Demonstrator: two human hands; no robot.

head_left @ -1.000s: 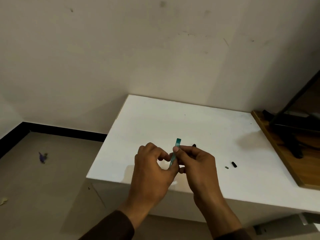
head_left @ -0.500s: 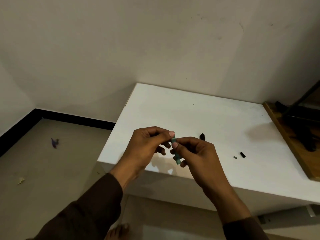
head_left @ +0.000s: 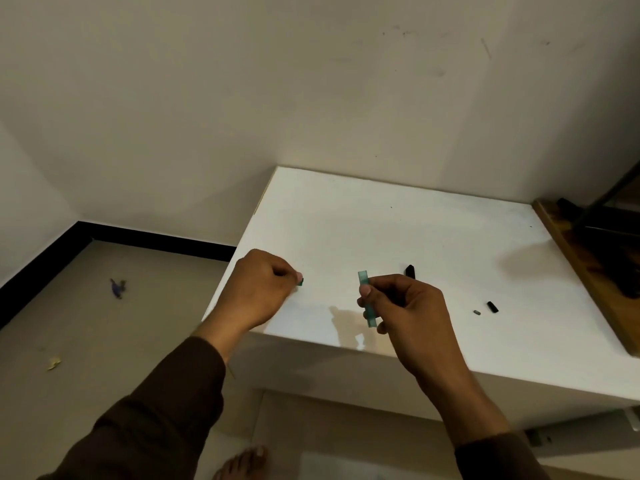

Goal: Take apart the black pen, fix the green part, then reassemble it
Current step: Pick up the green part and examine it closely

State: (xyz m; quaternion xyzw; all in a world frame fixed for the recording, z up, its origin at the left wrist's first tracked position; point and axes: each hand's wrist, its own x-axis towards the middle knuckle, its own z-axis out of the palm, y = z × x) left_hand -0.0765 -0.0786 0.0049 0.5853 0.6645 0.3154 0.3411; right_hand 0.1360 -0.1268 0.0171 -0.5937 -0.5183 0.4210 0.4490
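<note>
Head cam view, the only one I've got: I'm standing at the white table (head_left: 398,233) shoved into the corner of the room; on its right edge sits a wooden board (head_left: 588,271) with some dark stuff on it that I can't make out. On the tabletop to the right of my hands lie two loose bits, a short black piece (head_left: 492,306) and a tiny grey bit (head_left: 477,312) just beside it; they're well apart from both hands. Down on the floor to the left there's a purple scrap (head_left: 117,287) and a yellowish scrap (head_left: 53,363); my bare foot (head_left: 242,462) pokes in at the bottom.

Now the pen stuff; my right hand (head_left: 412,317) has fingers curled, thumb and fingertips pinching the green part (head_left: 367,299) around its middle; it's a flat translucent teal strip, long axis nearly vertical in the frame, top end pointing away from me toward the wall, bottom end tilted slightly right and sticking out below my fingers. Behind that hand a black pen piece (head_left: 410,271) peeks up; can't tell if I'm holding it or if it's lying on the table. My left hand (head_left: 259,289) is closed up near the table's left edge, pinching a small dark green bit (head_left: 301,281) at the fingertips; the two hands are apart, nothing between them but bare tabletop.
</note>
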